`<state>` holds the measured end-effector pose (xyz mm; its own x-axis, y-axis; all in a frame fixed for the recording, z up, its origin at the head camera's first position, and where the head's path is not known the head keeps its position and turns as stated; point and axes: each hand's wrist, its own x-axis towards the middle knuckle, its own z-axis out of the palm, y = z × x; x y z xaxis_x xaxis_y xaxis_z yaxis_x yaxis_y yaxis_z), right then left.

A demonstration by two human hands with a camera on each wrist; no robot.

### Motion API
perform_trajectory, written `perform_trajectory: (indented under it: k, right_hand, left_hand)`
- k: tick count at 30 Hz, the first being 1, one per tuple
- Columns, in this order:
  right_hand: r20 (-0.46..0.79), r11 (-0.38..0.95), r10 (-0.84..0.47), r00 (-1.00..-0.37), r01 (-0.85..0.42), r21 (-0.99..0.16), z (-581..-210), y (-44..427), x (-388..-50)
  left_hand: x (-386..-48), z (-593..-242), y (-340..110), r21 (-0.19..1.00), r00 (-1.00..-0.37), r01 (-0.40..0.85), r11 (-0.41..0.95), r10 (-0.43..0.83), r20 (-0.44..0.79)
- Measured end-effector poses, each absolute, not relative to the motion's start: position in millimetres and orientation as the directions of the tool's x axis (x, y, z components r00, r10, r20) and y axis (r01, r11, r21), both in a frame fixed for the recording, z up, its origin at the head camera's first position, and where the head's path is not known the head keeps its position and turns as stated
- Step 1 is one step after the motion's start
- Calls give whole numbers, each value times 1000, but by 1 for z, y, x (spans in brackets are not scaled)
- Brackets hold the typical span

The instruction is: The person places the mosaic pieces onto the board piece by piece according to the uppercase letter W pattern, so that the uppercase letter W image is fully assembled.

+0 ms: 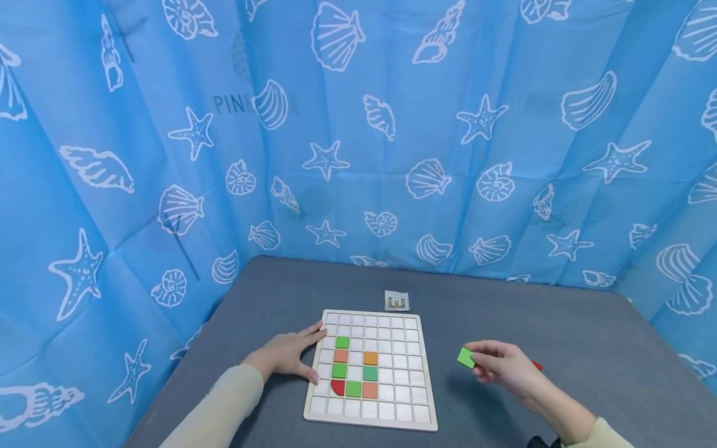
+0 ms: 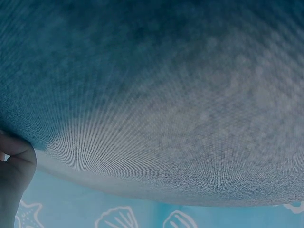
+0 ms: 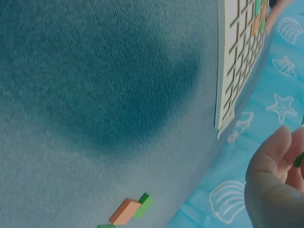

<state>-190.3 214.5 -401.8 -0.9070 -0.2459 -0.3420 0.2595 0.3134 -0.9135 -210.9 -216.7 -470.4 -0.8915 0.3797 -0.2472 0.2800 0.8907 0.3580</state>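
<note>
A white grid board [image 1: 392,410] lies on the grey table. Several coloured tiles sit in its left cells: green, salmon, orange, teal [image 1: 370,373] and a rounded red one [image 1: 338,387]. My left hand [image 1: 285,354] rests at the board's left edge, thumb and fingers spread against it. In the left wrist view, only part of this hand [image 2: 16,166] shows. To the right of the board, my right hand [image 1: 501,366] holds a green square tile [image 1: 465,357] between thumb and fingers, above the table. The right wrist view catches this hand [image 3: 275,175] at its edge, the tile mostly cut off.
A small pattern card [image 1: 396,301] lies just behind the board. Something red [image 1: 537,365] peeks out behind my right hand. On the table in the right wrist view are a salmon tile [image 3: 125,212] and a green tile [image 3: 143,206]. A blue shell-print curtain [image 1: 358,149] surrounds the table.
</note>
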Motion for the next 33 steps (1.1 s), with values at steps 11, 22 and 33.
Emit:
perform_trajectory:
  k: [11,22,33]
  right_hand:
    - [-329,307,-275,-904,242,-920,-408,204,-188]
    - [-338,322,-309,-889,237,-917,-421,188,-184]
    - [-318,334,-423,-849,180,-925,-436,169,-179]
  left_hand:
    - [-215,-474,-219,379,-885,282,881,392,-253]
    - [-217,-480,-222,381,-881,304,873,410,-237]
    - [-218,-477,-219,363,-889,269,892,375,-264]
